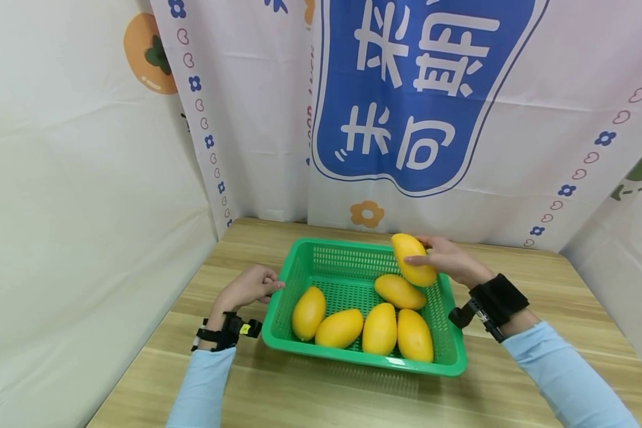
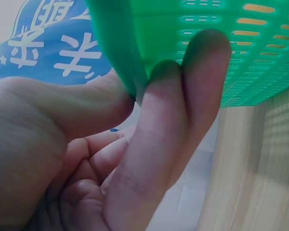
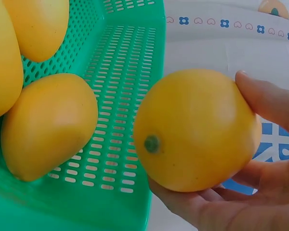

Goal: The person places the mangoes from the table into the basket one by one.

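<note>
A green plastic basket [image 1: 353, 355] with slotted walls holds several yellow mangoes. My left hand [image 1: 251, 285] pinches its left rim; in the left wrist view the thumb presses the outer edge [image 2: 116, 43] from one side and two fingers from the other. Over the basket's back right corner, my right hand [image 1: 452, 259] grips a mango [image 1: 413, 261] between thumb and fingers. The right wrist view shows this mango's green stem end [image 3: 152, 144], level with the basket rim. Below it in the basket lies another mango [image 1: 399, 291], with more in a row along the front wall.
The basket stands on a wooden table [image 1: 310, 404]. Behind it hangs a white cloth [image 1: 267, 178] with a blue printed panel [image 1: 406, 89]. A plain white sheet [image 1: 85, 238] borders the table's left side. Both wrists wear black camera straps [image 1: 499, 300].
</note>
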`<state>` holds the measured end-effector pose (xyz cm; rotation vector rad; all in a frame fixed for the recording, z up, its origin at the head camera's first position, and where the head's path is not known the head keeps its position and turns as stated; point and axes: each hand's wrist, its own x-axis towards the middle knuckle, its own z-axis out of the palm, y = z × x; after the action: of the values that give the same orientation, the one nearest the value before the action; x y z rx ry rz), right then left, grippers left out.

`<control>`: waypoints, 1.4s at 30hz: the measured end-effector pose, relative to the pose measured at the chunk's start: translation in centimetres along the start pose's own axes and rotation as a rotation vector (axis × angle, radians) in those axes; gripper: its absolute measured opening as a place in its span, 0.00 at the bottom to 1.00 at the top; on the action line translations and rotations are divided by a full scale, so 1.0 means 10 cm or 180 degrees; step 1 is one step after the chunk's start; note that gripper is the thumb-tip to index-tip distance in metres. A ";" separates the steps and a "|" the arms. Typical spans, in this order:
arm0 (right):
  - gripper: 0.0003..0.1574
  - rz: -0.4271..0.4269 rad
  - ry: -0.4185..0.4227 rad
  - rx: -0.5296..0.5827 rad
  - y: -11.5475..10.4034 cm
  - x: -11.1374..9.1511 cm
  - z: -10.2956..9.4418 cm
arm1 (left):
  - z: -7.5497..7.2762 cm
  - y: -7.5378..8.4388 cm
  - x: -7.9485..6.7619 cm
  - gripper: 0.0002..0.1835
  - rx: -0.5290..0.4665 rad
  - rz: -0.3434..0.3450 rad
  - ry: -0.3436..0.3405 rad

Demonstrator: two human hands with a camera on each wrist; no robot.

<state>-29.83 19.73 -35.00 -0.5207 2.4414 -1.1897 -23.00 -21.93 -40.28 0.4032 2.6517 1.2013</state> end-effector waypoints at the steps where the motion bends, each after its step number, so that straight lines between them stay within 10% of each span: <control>1: 0.49 -0.0006 -0.0005 0.0006 -0.01 0.00 0.01 | 0.00 0.01 0.00 0.16 -0.0001 -0.0004 -0.0004; 42: 0.43 -0.0113 -0.0220 -0.0015 -0.18 0.28 0.35 | -0.01 -0.11 0.05 0.18 -0.0110 -0.0024 0.0011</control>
<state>-30.31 15.05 -36.06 -0.5991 2.3867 -1.1607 -23.66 -22.51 -41.12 0.3856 2.6290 1.2448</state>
